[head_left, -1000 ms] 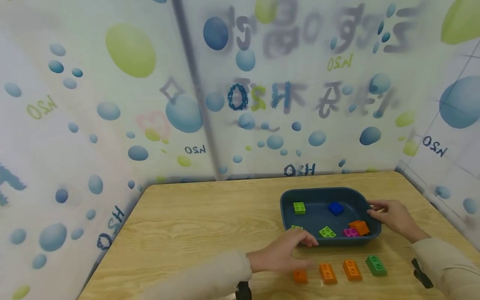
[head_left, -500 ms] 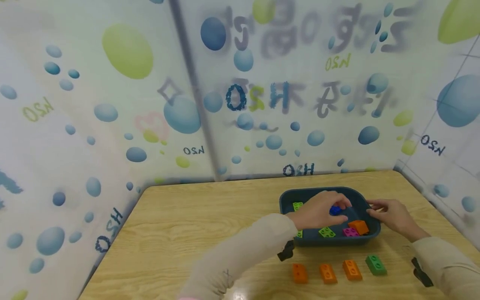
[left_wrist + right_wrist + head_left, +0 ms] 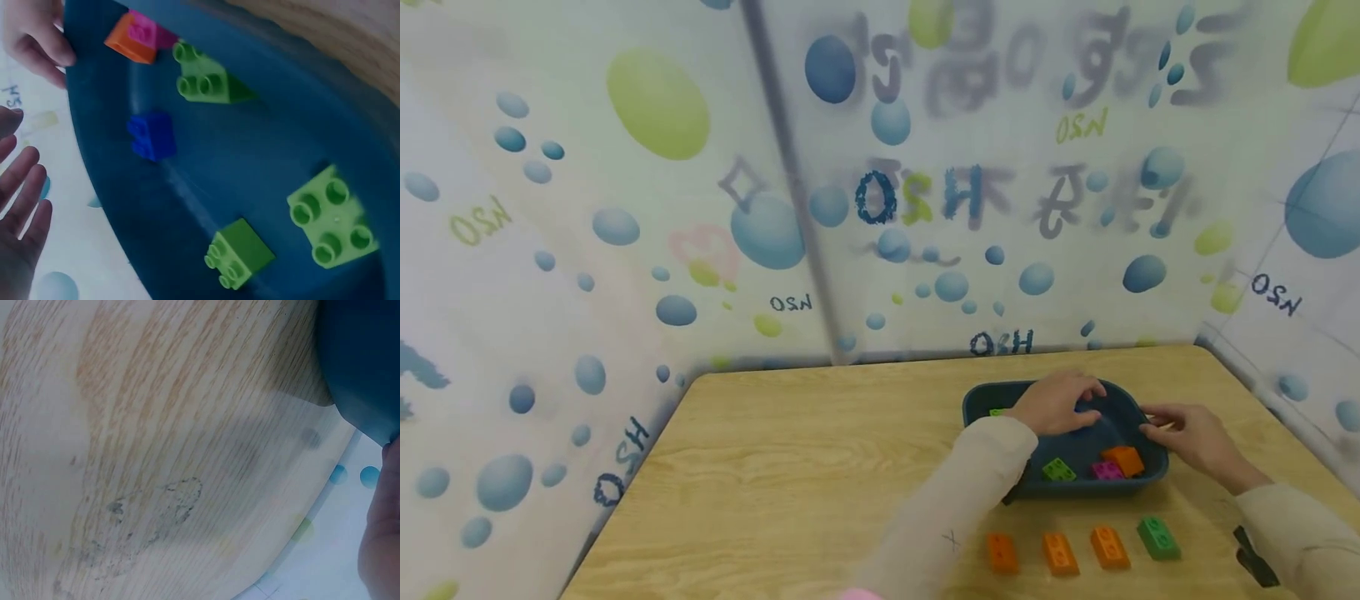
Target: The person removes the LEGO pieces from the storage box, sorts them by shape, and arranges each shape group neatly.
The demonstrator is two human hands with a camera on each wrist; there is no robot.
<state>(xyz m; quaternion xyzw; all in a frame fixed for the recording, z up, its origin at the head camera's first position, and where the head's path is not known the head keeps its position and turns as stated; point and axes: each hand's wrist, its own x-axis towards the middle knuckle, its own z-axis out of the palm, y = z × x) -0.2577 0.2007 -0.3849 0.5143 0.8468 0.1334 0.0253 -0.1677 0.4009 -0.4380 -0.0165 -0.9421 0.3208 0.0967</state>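
Note:
A dark blue tray [image 3: 1078, 490] stands at the right of the table. My right hand [image 3: 1198, 437] pinches its right rim between thumb and fingers. Over the tray's inside reaches my left hand [image 3: 1060, 402], fingers spread and holding nothing, close above a blue brick [image 3: 153, 135]. In the left wrist view, the tray also holds a light green brick [image 3: 334, 219] near one end, a second green brick [image 3: 237, 253] on its side and a third green brick [image 3: 203, 75]. An orange brick [image 3: 1126, 460] and a magenta brick [image 3: 1107, 472] touch in the front right corner.
In front of the tray, a row on the wooden table [image 3: 775, 467] has a darker orange brick [image 3: 1002, 553], two lighter orange bricks [image 3: 1061, 554] and a green brick [image 3: 1159, 537]. A patterned wall [image 3: 925, 275] rises behind the table.
My left hand has moved from the tray's front left rim, above the orange brick, to over the tray's inside, then slightly farther back. My right hand keeps its hold on the rim.

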